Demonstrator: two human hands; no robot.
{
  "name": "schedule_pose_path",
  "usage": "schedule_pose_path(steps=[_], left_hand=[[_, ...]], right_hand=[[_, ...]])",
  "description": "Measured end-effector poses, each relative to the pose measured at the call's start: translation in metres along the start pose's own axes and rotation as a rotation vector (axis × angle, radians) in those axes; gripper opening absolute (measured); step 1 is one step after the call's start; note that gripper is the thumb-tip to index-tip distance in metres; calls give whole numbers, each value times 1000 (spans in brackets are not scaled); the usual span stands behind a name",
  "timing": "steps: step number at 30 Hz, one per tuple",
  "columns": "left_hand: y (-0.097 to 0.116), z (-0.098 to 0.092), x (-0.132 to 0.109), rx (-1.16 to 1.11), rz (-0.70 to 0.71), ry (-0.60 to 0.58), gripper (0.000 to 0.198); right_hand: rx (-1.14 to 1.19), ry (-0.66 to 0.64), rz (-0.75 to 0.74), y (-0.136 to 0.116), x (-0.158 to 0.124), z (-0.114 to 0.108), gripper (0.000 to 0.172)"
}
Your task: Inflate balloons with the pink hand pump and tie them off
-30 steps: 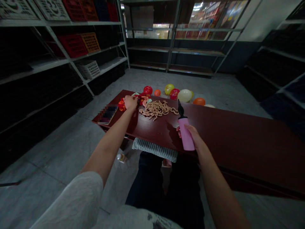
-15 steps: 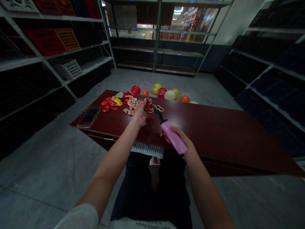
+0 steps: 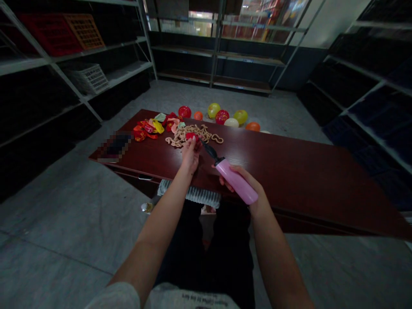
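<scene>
1. Left hand (image 3: 190, 155), centre of frame: the fingers are pinched together on a red balloon (image 3: 192, 136), flat and uninflated, held just above the table top.
2. Right hand (image 3: 250, 191), right of centre: the fingers are wrapped tight around the barrel of a pink pump (image 3: 236, 182). The pump is tilted, and its black nozzle (image 3: 209, 151) points up and left.
3. The nozzle tip is right at the red balloon. I cannot tell whether it is inside the neck.
4. Table (image 3: 289, 167): dark reddish wood, running from centre-left to the right edge of the frame. Both hands are over its near edge.
5. Beige curled pieces (image 3: 206, 132) lie in a loose heap on the table, just beyond the left hand.
6. Flat balloons (image 3: 149, 128), red, yellow and pale green, are piled at the far left end of the table.
7. A blurred dark flat object (image 3: 114, 148) lies on the near left corner of the table.
8. Inflated balloons (image 3: 222, 116), red, yellow-green, white and orange, sit on the floor behind the table, upper centre.
9. A ribbed pale cushion (image 3: 193, 194) shows under the table edge, below the left wrist.
10. Metal shelving fills the upper left, holding a white basket (image 3: 88, 78) and an orange crate (image 3: 84, 30).
</scene>
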State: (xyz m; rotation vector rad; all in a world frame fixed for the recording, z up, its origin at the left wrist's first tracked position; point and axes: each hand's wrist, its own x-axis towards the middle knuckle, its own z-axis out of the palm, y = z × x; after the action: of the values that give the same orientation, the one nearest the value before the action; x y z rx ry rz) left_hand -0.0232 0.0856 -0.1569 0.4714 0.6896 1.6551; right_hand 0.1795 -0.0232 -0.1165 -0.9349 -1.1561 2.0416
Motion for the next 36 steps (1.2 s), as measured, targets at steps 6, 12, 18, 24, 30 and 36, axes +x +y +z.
schedule_pose_path(steps=[6, 12, 18, 24, 30, 36], left_hand=[[3, 3, -2, -82, -3, 30, 11], [5, 6, -7, -30, -23, -25, 14], [5, 13, -13, -3, -55, -89, 11], [3, 13, -18, -38, -73, -177, 14], [2, 16, -24, -3, -130, -166, 16], [2, 18, -27, 19, -164, -183, 17]], right_hand=[[-18, -20, 34, -3, 0, -1, 62], [-37, -1, 95, -3, 2, -4, 55], [-81, 20, 62, -3, 2, 0, 56], [-53, 40, 49, -3, 1, 1, 54], [-17, 38, 32, 0, 3, 0, 57], [-16, 51, 18, -1, 2, 1, 57]])
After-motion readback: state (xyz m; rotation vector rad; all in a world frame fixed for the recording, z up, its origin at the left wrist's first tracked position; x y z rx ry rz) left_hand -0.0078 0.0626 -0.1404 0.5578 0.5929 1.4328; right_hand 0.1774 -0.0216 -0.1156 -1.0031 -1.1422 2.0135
